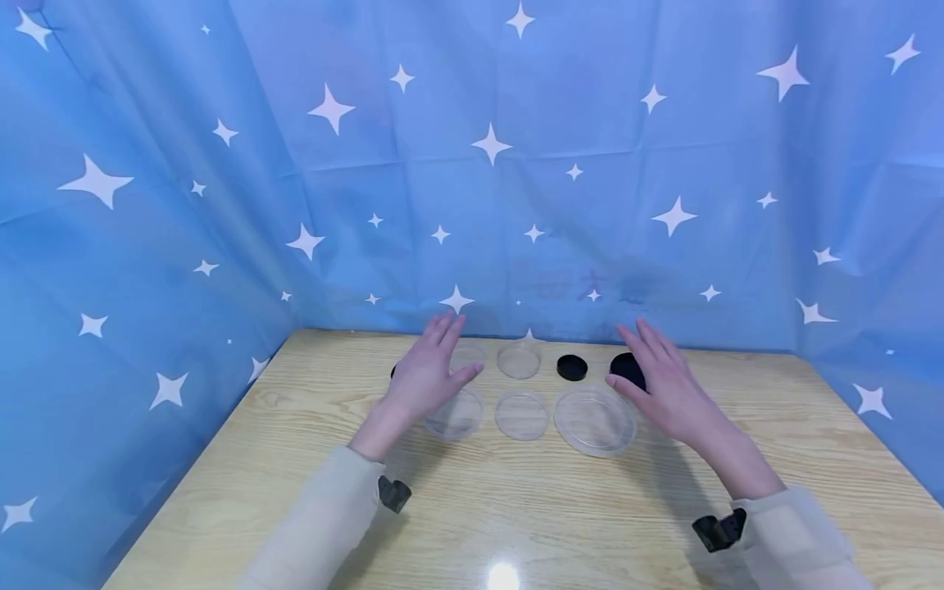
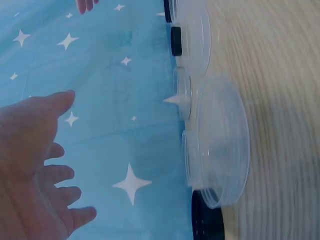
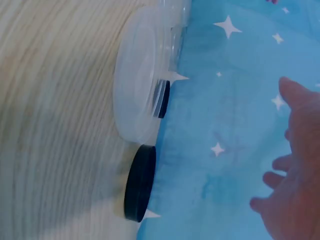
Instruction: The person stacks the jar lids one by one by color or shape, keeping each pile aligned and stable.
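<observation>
My left hand (image 1: 422, 374), fingers extended, hovers over the left end of two rows of round pieces and holds nothing. It partly covers a clear round dish (image 1: 455, 416) in front and another clear dish (image 1: 468, 356) behind; a black round piece peeks out at its left. On the other side, my right hand (image 1: 667, 393) is held with fingers spread, beside a large black disc-shaped lid (image 1: 627, 370) that it partly hides. The left wrist view shows a clear dish (image 2: 222, 145) standing off from the fingers; in the right wrist view the black lid (image 3: 140, 184) lies flat on the table.
Between the hands lie a clear dish (image 1: 519, 360), a small black lid (image 1: 571, 367), a clear disc (image 1: 521, 415) and a wide clear lid (image 1: 594, 423). All rest on a wooden table (image 1: 472, 508). A blue starry curtain (image 1: 560, 205) hangs behind its far edge.
</observation>
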`<state>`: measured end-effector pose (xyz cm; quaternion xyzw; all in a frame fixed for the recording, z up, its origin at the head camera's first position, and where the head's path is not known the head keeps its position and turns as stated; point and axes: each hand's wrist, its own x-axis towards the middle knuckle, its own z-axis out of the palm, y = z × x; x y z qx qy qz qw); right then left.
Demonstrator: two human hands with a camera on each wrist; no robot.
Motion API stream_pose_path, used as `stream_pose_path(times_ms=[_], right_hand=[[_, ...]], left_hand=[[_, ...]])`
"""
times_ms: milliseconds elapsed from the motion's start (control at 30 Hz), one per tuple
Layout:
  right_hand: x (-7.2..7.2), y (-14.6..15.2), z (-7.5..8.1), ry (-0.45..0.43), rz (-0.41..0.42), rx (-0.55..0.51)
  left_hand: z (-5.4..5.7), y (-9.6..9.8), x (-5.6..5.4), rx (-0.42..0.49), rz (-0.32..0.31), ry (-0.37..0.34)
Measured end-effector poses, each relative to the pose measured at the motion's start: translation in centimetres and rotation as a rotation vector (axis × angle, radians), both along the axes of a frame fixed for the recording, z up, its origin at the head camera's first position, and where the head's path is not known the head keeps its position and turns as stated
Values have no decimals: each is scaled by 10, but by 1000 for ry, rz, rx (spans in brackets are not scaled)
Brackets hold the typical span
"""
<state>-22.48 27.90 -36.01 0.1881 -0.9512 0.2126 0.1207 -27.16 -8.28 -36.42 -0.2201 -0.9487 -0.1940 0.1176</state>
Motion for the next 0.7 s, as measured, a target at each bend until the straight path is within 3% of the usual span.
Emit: stream_pose_path(times_ms=[133, 267, 367, 533, 700], right_hand=[[1, 5, -4, -54, 15, -105], [0, 12, -10, -53, 13, -169], [1, 16, -15, -45, 9, -200], [4, 23, -20, -101, -17, -286], [10, 29, -23, -178, -51, -383]], left_hand=[[-3, 8, 3, 174, -73, -65], [-5, 17, 5, 411, -223, -186], [-8, 25, 7, 529, -294, -272], [-12, 34, 10, 667, -340, -368], [-16, 40, 14, 745, -359, -438]])
